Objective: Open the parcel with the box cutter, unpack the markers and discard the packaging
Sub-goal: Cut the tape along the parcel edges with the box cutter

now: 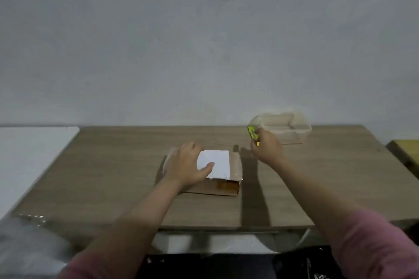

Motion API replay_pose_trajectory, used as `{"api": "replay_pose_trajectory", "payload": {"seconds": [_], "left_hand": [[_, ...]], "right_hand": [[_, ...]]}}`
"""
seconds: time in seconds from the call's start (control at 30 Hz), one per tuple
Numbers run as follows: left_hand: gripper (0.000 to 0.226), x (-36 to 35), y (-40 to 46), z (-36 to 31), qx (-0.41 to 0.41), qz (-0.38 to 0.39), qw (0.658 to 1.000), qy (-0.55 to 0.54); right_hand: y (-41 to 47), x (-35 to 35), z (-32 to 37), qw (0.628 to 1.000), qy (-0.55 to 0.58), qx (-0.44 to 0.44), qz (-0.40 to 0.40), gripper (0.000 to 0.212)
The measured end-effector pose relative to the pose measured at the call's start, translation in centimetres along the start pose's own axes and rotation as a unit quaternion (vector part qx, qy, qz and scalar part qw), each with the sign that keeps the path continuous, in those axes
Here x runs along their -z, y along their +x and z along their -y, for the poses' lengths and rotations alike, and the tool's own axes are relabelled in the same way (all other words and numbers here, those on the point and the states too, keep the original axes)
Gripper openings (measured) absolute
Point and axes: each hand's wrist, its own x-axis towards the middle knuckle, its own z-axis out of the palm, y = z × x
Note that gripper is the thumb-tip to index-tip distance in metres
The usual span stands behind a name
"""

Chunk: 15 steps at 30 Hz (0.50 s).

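Plain grey wall (204, 41) behind, wood-grain table (113, 176) in front, w/ a white surface (27, 154) butting its left edge. Count: 1 cardboard parcel (229, 186), 1 white label (217, 165) on its top, 1 yellow box cutter (252, 133), 1 clear plastic tub (292, 127), 2 hands. Parcel sits mid-table, flat, tape glinting at its edges. Left hand (186, 165) lies on parcel top, fingers straight, thumb on the label, pressing not gripping. Right hand (267, 147) is raised just right of parcel, fingers curled round the cutter, near the tub at table's back right. Pink sleeves at the bottom. Crinkly clear plastic (29, 240) at near-left corner.
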Motion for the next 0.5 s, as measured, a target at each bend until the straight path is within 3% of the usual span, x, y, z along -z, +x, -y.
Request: {"api": "replay_pose_trajectory", "payload": {"seconds": [0.17, 0.37, 0.5], "left_hand": [[0.059, -2.5, -1.0, 0.5, 0.010, -0.010, 1.000, -0.005], [0.055, -4.7, -0.9, 0.5, 0.048, -0.057, 0.997, -0.021], [0.054, -5.3, -0.6, 0.6, 0.050, -0.070, 0.996, -0.008]], "right_hand": [[0.0, -2.1, -2.5, 0.999, 0.000, -0.052, -0.007, 0.037], [0.9, -4.8, -4.9, 0.999, -0.010, -0.030, -0.035, 0.033], [1.8, -6.4, -5.9, 0.998, -0.038, -0.040, -0.010, 0.032]]}}
